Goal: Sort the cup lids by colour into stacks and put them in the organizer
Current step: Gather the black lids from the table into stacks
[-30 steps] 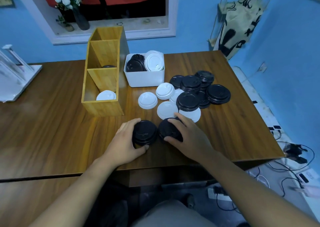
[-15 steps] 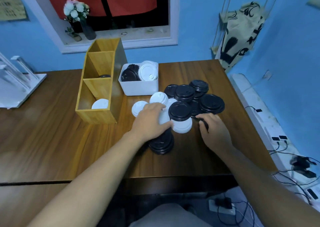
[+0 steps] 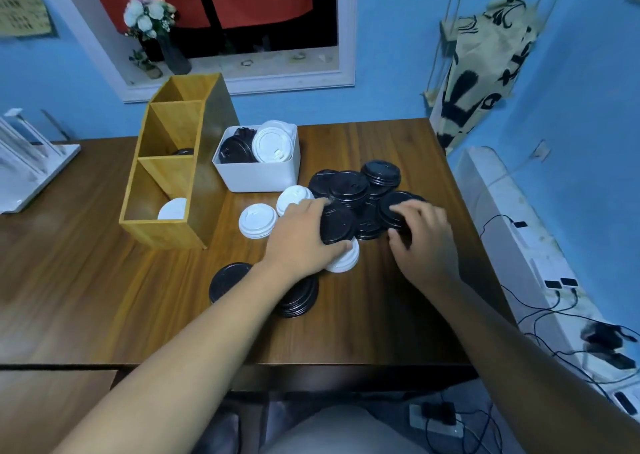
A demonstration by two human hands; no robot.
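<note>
Palms down, left hand, right hand grip lids.

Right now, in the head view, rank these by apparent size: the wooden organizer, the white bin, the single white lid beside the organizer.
1. wooden organizer, clearly largest
2. white bin
3. white lid, smallest, though it lies nearer the camera than the bin
</note>
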